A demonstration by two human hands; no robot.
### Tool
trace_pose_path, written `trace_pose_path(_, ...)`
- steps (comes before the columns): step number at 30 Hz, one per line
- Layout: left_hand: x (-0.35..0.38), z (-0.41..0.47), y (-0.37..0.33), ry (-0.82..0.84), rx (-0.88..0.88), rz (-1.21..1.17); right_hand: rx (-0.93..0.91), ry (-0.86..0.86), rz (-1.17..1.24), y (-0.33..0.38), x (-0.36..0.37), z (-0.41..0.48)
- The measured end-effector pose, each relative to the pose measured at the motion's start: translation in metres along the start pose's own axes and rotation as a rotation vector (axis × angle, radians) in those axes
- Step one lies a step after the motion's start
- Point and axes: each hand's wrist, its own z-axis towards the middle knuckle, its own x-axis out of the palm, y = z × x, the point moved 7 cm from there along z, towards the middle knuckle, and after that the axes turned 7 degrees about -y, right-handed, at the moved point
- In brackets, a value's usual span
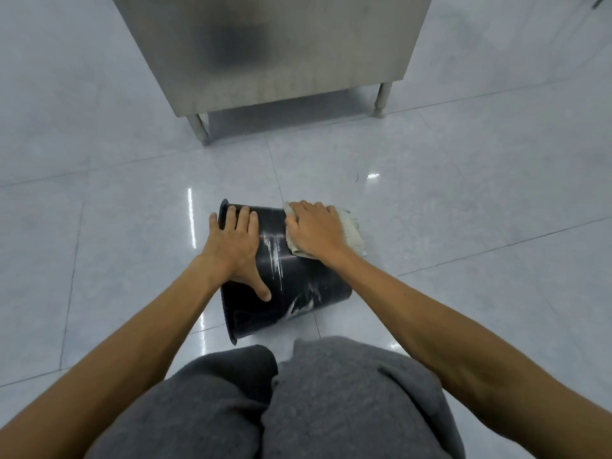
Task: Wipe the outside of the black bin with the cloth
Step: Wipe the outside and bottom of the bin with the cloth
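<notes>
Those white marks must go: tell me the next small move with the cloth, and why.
Probably slide the right hand and cloth toward the left hand, over the white streaks on the black bin. The streaks lie beside the cloth, and the left hand steadies the bin.

Head view, steeply downward, near floor [463,193]
</notes>
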Motion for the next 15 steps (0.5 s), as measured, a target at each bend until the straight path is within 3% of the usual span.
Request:
trace_pose_path(8,-0.002,0.009,0.005,0.062,0.069,0.007,-0.121,-0.228,0.005,0.012,-0.004,-0.114)
trace_pose_path(15,-0.034,0.028,0.009,-0.019,0.178,0.030,-0.051,-0.285,-0.019,-0.002,-0.020,-0.065)
